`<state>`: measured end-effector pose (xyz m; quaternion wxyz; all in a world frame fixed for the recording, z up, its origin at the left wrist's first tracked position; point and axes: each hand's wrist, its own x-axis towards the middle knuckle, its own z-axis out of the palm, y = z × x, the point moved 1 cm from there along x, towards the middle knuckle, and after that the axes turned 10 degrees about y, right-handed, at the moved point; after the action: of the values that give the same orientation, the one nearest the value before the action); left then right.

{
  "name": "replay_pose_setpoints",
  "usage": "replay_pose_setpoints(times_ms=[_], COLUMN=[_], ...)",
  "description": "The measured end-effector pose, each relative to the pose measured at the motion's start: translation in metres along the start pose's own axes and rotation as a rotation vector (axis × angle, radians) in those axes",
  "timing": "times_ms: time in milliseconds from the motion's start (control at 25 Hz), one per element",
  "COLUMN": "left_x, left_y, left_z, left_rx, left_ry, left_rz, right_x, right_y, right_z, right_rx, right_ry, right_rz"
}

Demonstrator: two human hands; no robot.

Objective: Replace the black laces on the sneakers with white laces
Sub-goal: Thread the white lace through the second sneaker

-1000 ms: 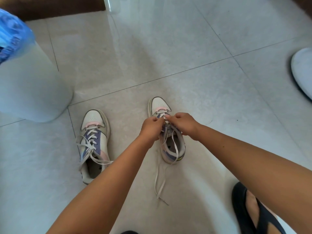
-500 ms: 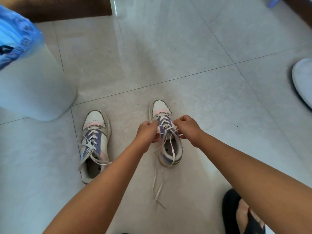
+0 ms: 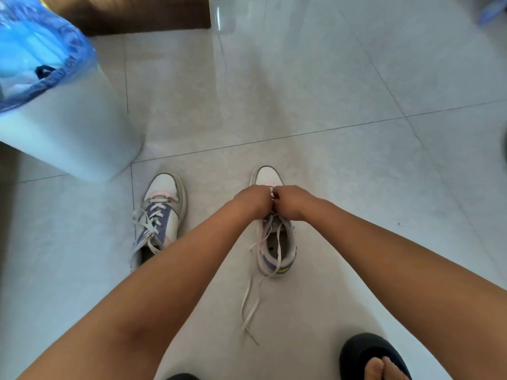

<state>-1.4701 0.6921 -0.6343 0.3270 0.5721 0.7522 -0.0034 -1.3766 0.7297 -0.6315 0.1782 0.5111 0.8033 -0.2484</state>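
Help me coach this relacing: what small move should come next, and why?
Probably draw the white lace snug through the front eyelets: both hands, left hand and right hand, pinch it near the toe of the right sneaker, and its tails trail loose on the floor.

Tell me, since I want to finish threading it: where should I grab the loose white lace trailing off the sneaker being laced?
Pinch the loose white lace near its thin tip, coming from above: it lies flat on the floor tiles, clear of the sneaker heel. Both the left hand and right hand are busy at the eyelets.

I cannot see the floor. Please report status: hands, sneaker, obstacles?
Both hands, left and right, pinching white lace at right sneaker front eyelets. Left sneaker laced. Nothing blocking.
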Motion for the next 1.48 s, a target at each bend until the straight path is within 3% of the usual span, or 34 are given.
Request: replay_pose_setpoints(times_ms=[120, 360, 520, 600, 760, 920, 1040, 1320, 1480], left_x=[-0.011, -0.012, -0.012, -0.015, -0.020, -0.028, -0.033, -0.037, -0.032], left_y=[-0.001, 0.014, 0.019, 0.014, -0.009, -0.026, -0.031, -0.039, -0.030], left_z=[-0.003, 0.001, 0.000, -0.001, 0.007, 0.023, 0.032, 0.035, 0.028], left_rx=[-0.056, 0.130, 0.198, 0.136, -0.092, -0.379, -0.466, -0.604, -0.432], left_ry=[-0.018, -0.039, -0.058, -0.024, 0.050, 0.217, 0.300, 0.390, 0.366], left_rz=[0.010, -0.054, 0.000, 0.037, 0.106, 0.078, 0.074, -0.024, -0.059], right_x=[-0.002, 0.013, 0.013, 0.008, 0.001, -0.010, -0.012, -0.010, -0.007], right_y=[0.014, 0.014, 0.012, 0.009, 0.011, 0.024, 0.030, 0.036, 0.030], right_z=[0.000, 0.005, 0.001, 0.001, 0.001, 0.010, 0.020, 0.031, 0.029], right_rx=[0.145, 0.038, -0.043, -0.023, 0.254, 0.363, 0.515, 0.753, 0.660], right_ry=[-0.065, -0.277, -0.372, -0.349, -0.291, -0.053, 0.053, 0.139, 0.084], right_rz=[0.077, 0.159, 0.093, 0.039, -0.023, -0.179, -0.171, -0.046, -0.035])
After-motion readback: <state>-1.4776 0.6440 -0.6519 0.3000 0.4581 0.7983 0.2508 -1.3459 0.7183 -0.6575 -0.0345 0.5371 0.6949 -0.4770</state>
